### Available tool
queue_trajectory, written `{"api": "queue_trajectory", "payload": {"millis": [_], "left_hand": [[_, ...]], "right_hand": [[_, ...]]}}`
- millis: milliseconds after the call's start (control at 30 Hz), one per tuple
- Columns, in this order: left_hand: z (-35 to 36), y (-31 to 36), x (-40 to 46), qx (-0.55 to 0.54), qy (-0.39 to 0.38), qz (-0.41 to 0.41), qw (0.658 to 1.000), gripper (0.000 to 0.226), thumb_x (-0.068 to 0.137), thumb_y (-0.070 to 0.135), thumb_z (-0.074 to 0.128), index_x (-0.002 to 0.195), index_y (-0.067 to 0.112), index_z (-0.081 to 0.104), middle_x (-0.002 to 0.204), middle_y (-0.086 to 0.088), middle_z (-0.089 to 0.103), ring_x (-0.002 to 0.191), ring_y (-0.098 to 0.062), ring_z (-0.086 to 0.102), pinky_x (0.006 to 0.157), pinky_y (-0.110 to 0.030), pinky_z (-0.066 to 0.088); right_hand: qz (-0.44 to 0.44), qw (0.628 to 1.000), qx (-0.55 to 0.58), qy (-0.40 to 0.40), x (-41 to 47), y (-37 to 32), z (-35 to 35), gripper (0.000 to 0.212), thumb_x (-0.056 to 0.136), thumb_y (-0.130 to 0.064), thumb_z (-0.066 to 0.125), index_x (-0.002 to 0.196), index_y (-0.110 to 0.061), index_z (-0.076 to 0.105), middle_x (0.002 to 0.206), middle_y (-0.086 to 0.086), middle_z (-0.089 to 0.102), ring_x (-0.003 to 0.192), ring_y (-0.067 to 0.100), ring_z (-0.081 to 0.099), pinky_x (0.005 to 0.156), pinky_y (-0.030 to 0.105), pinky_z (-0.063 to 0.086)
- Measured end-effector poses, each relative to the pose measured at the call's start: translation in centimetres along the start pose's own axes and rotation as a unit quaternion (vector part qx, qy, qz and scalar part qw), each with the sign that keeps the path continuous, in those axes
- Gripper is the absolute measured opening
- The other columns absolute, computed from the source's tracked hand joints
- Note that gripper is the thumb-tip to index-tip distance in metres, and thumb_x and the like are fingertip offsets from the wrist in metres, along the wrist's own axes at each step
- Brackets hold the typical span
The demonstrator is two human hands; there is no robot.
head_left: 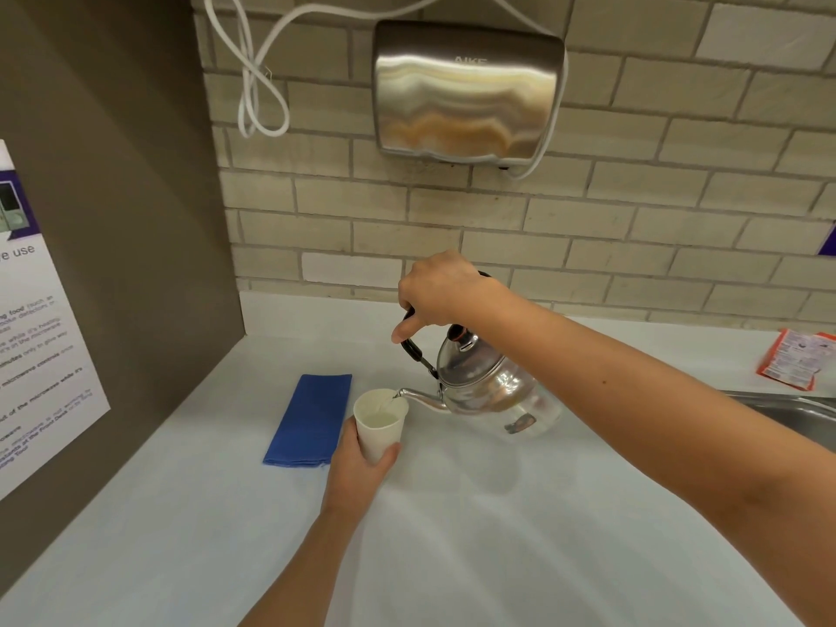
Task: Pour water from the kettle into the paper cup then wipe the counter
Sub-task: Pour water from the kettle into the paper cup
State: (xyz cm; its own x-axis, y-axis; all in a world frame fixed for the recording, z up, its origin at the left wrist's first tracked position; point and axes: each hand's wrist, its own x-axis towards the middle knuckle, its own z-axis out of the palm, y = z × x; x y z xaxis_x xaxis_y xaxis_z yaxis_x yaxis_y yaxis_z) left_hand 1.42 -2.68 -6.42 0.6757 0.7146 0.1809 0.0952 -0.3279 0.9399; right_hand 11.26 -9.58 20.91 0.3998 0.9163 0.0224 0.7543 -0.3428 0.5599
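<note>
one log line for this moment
step: pouring | right hand: tilting kettle | left hand: holding paper cup | cloth: untouched on counter

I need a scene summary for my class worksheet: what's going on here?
A person is pouring water. The right hand tips a metal kettle by its handle, spout over a paper cup that the left hand holds. The cup is partly full. A folded blue cloth lies unused on the counter beside it.
</note>
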Motion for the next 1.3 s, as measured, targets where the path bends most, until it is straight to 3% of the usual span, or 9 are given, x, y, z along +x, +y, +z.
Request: {"api": "queue_trajectory", "payload": {"millis": [200,400,667,900,1033,1300], "left_hand": [[0.0,0.1,-0.2,0.000,-0.005,-0.003,1.000,0.065,0.073,0.032,0.076,0.126,0.022,0.040,0.116,0.002,0.055,0.104,-0.018,0.055,0.084,-0.029,0.047],[0.0,0.6,-0.4,0.004,-0.012,-0.009,1.000,0.069,0.074,0.032,0.075,0.130,0.021,0.037,0.122,0.000,0.054,0.109,-0.020,0.053,0.090,-0.033,0.049],[-0.2,1.0,-0.6,0.001,-0.018,-0.017,1.000,0.071,0.074,0.031,0.074,0.133,0.019,0.036,0.128,-0.004,0.053,0.115,-0.023,0.052,0.097,-0.041,0.049],[-0.2,1.2,-0.6,0.000,-0.016,-0.019,1.000,0.069,0.074,0.030,0.075,0.131,0.018,0.038,0.125,-0.004,0.054,0.113,-0.023,0.053,0.096,-0.041,0.050],[-0.2,1.2,-0.6,0.005,-0.014,-0.020,1.000,0.070,0.074,0.031,0.075,0.131,0.019,0.037,0.125,-0.004,0.054,0.113,-0.023,0.053,0.095,-0.042,0.050],[-0.2,1.1,-0.6,0.011,-0.014,-0.018,1.000,0.071,0.073,0.033,0.075,0.131,0.020,0.036,0.125,-0.002,0.054,0.113,-0.021,0.053,0.095,-0.039,0.050]], "right_hand": [[-0.006,1.000,-0.005,-0.008,-0.1,-0.2,0.3,0.060,0.078,-0.071,0.049,0.075,-0.011,0.055,0.058,-0.002,0.043,0.065,0.020,0.052,0.046,0.023,0.030],[-0.009,1.000,-0.007,-0.007,0.0,-0.2,0.4,0.060,0.078,-0.070,0.048,0.077,-0.011,0.056,0.059,-0.002,0.043,0.067,0.020,0.052,0.048,0.023,0.032],[-0.010,1.000,-0.018,-0.010,0.2,-0.4,0.2,0.060,0.078,-0.070,0.049,0.077,-0.011,0.058,0.059,-0.002,0.043,0.065,0.020,0.051,0.045,0.023,0.030],[-0.005,0.999,-0.034,0.001,0.2,-0.4,0.6,0.062,0.078,-0.072,0.048,0.068,-0.011,0.051,0.056,-0.002,0.041,0.050,0.014,0.040,0.045,0.022,0.028],[-0.008,0.999,-0.040,0.011,0.1,-0.4,0.8,0.064,0.078,-0.072,0.047,0.058,-0.012,0.041,0.057,-0.002,0.042,0.049,0.014,0.039,0.045,0.022,0.027],[-0.007,0.999,-0.032,-0.001,0.0,-0.5,0.6,0.062,0.078,-0.071,0.048,0.059,-0.012,0.043,0.057,-0.002,0.042,0.050,0.014,0.041,0.045,0.022,0.029]]}}
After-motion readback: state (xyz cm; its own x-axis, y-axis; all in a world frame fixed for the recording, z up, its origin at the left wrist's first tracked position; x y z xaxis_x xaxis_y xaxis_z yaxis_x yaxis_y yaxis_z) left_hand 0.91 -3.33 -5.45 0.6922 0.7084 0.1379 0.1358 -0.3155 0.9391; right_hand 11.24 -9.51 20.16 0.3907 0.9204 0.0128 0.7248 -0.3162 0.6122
